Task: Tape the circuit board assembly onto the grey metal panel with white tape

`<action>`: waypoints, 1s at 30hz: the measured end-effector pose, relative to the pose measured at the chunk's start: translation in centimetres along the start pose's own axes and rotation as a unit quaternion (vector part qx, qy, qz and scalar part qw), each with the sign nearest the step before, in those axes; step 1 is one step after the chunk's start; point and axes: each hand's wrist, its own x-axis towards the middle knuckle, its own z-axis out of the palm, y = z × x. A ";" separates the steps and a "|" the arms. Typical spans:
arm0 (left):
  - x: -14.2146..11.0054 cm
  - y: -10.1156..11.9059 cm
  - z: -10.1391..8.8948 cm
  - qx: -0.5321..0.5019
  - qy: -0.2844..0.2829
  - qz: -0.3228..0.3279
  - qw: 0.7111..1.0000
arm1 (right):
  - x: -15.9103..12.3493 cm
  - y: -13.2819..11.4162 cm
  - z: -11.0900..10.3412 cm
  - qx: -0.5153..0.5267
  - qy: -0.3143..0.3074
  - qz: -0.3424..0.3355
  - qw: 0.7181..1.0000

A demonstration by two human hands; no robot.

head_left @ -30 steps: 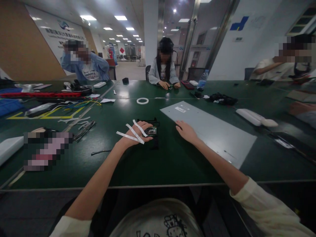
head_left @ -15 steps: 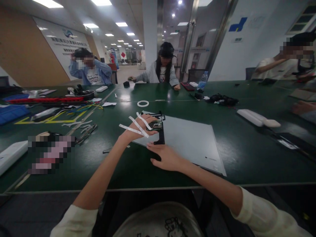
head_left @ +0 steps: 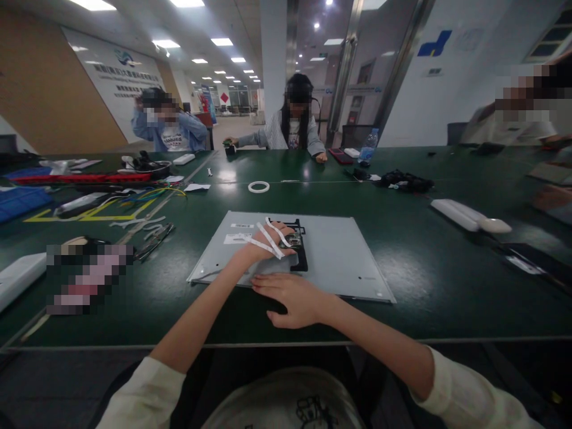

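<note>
A flat grey panel (head_left: 335, 250) lies on the green table before me, small labels on its far left part. My left hand (head_left: 273, 241), with several white tape strips (head_left: 270, 237) stuck across its back, is closed round a black plastic frame (head_left: 304, 257). A small circuit board (head_left: 292, 237) shows beside its fingers. Hand and frame are over the panel; whether the frame touches it I cannot tell. My right hand (head_left: 297, 300) is open, fingers stretched leftward and thumb apart, at the panel's near edge. It holds nothing visible.
A tape roll (head_left: 258, 187) lies beyond the panel. Tweezers-like dark tools (head_left: 154, 243) and loose white strips (head_left: 138, 222) are at left, near coloured wires. A white device (head_left: 456, 214) sits at right. Across the table, a co-worker's hand (head_left: 230, 143) is at a dark box.
The grey panel has slid left and turned, now lying under my left hand and the black frame. My right hand moved left and nearer with it. A co-worker's arm stretched out to the dark box.
</note>
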 end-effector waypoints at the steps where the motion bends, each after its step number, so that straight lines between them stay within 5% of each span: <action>1: 0.0 0.1 0.2 0.005 -0.003 0.001 1.000 | 0.0 -0.1 0.0 -0.002 -0.002 -0.008 1.000; 10: -1.0 0.3 1.2 0.028 -0.015 -0.014 0.999 | -0.1 -0.3 -0.2 0.010 -0.015 -0.044 0.999; 22: -5.1 -0.2 -0.2 -0.033 0.039 -0.060 0.997 | -0.2 -0.5 -0.1 0.011 -0.003 -0.046 0.999; 30: -6.3 -1.5 1.5 -0.043 0.051 -0.070 0.995 | -0.2 -0.6 -0.1 0.004 -0.004 -0.042 0.999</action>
